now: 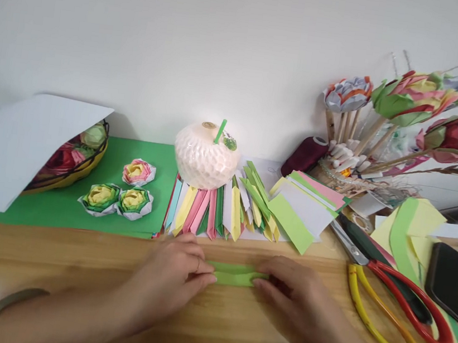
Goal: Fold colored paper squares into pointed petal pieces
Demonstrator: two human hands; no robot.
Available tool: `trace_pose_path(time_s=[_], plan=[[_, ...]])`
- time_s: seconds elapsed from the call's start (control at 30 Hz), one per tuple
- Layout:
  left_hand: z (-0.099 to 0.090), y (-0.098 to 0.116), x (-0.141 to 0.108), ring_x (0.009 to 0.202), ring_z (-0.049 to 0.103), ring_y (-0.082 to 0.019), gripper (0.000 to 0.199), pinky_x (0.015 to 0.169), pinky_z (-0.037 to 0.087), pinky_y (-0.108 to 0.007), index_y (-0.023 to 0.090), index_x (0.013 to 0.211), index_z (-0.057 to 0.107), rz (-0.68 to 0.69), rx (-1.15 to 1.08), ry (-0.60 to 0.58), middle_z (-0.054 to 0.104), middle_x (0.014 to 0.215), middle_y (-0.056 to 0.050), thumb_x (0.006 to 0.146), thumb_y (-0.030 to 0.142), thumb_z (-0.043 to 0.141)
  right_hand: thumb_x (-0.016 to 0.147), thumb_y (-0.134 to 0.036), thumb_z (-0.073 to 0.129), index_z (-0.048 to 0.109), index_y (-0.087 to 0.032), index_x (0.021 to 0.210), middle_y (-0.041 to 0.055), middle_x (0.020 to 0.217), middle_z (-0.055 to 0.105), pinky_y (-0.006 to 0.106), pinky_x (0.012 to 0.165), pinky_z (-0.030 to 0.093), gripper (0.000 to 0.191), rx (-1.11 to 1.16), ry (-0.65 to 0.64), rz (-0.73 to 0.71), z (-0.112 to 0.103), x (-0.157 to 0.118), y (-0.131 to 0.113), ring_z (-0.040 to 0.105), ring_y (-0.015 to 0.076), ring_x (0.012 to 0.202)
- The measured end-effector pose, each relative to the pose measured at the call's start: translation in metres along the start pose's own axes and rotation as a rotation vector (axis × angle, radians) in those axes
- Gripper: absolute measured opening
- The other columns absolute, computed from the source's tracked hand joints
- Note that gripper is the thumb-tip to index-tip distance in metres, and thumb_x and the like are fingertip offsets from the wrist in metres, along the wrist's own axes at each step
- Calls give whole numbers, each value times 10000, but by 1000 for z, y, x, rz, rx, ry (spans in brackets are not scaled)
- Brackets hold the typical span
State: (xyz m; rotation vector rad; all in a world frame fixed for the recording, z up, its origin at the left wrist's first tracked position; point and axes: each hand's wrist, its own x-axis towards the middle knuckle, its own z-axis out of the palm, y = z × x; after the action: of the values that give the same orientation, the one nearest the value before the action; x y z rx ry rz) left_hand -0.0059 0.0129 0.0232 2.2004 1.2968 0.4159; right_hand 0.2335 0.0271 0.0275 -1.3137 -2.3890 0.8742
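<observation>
A light green paper strip [236, 275] with a crease along its length lies on the wooden table at the centre. My left hand [182, 269] holds its left end, thumb and fingers pressed on it. At the right end my right hand [296, 287] pinches the strip between thumb and fingers. Just behind it, folded paper pieces [202, 213] in several colours stand in a row under a white textured round object [207, 154]. To their right is a fanned stack of flat paper strips [304, 209].
Scissors [398, 295] with red and yellow handles and a black phone [456, 286] lie at right. Paper flowers [418, 98] on sticks stand behind. Three small paper lotuses [135, 202] sit on green sheets [55, 210], beside a basket [68, 173] partly under white paper [16, 149].
</observation>
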Motion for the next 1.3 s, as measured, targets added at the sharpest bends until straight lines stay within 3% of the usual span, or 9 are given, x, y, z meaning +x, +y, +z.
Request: trace_pose_path(time_s=[0.13,0.33,0.7,0.97,1.3], plan=[[6,-3,2,812,593,-201,102,735,422,-317,228,817,690,-138,-71,40,679,796,-1,800,154,623,827,-207,536,618,-201,834,-8,640,605,224,473,380,82,9,72,107,8,-1,2,527,130,529],[9,0,2,757,587,-216,80,692,410,-340,209,819,597,-290,-72,36,636,801,-1,743,186,591,791,-188,512,560,-216,961,-23,654,616,230,489,421,179,-41,131,155,16,-5,1,577,142,532],[22,-9,-3,682,544,-182,41,622,373,-283,207,761,526,-186,-8,114,580,737,3,788,196,497,860,-162,420,386,-249,897,-37,647,544,226,453,403,100,-262,240,12,24,-12,0,549,144,497],[21,-8,-4,637,528,-168,110,589,368,-266,207,717,492,-65,47,183,564,673,10,817,184,453,857,-151,415,341,-253,849,-45,627,533,220,444,386,125,-266,229,35,23,-12,-1,535,135,476],[19,-10,-2,649,551,-173,131,569,373,-259,202,724,498,18,111,152,572,689,-1,831,158,435,793,-125,444,327,-253,830,-55,602,523,209,419,364,178,-280,244,58,22,-9,-2,522,135,450]])
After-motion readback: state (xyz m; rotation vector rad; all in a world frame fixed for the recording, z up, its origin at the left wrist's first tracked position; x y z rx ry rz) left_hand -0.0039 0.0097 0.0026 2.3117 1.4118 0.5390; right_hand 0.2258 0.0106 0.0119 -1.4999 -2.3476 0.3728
